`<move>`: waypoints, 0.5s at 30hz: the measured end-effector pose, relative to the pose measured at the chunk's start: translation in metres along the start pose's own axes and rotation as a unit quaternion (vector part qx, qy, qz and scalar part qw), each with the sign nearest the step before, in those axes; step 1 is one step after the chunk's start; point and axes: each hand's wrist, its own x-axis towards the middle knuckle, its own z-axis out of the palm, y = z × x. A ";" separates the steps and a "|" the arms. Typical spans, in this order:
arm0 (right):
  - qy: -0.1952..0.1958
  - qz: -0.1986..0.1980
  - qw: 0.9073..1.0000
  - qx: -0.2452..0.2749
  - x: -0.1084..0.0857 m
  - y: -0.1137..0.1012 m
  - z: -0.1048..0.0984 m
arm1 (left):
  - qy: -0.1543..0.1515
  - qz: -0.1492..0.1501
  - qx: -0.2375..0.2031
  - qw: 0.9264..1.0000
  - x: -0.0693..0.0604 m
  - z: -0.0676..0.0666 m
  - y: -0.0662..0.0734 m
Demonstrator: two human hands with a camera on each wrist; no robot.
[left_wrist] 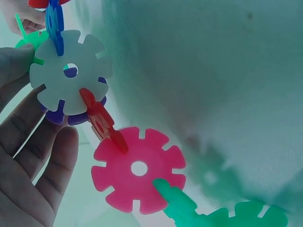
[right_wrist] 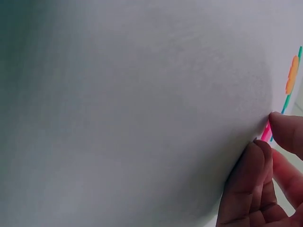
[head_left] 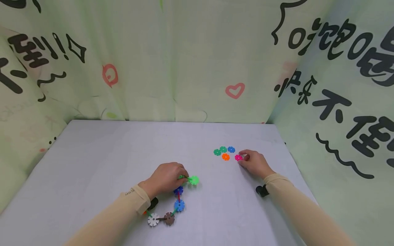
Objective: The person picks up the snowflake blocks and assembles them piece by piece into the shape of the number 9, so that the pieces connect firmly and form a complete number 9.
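Note:
My left hand (head_left: 169,176) grips the upper end of a chain of notched plastic discs, its fingertips near a bright green disc (head_left: 193,180). Below the hand the chain bends through a dark blue disc (head_left: 178,191), a lighter blue disc (head_left: 179,205), a brown disc (head_left: 169,218) and a white disc (head_left: 153,219). Part of it is hidden by the wrist. In the left wrist view, a pink disc (left_wrist: 138,170) and a red disc (left_wrist: 103,120) belong to this chain. My right hand (head_left: 254,163) pinches a loose pink disc (head_left: 238,157) at the table surface.
Left of the right hand lie loose discs: an orange disc (head_left: 226,156), a blue disc (head_left: 231,149) and two green discs (head_left: 217,152). All rest on a white table (head_left: 107,147). Pale printed curtains (head_left: 191,61) enclose its back and sides.

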 end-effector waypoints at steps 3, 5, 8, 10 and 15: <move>0.000 -0.001 1.000 -0.003 0.001 0.000 0.000 | -0.001 0.000 -0.003 1.000 0.000 0.001 0.000; 0.002 0.004 1.000 -0.001 0.003 0.001 0.001 | -0.001 0.000 -0.003 1.000 0.000 0.002 -0.001; 0.001 0.009 1.000 0.007 0.005 0.003 0.001 | -0.001 0.002 -0.002 1.000 0.000 0.002 -0.001; 0.001 0.012 1.000 0.012 0.005 0.003 0.001 | -0.001 0.002 -0.003 1.000 0.000 0.002 -0.001; -0.004 -0.004 0.999 0.032 -0.004 -0.005 0.002 | 0.000 0.001 -0.008 1.000 -0.001 0.001 -0.001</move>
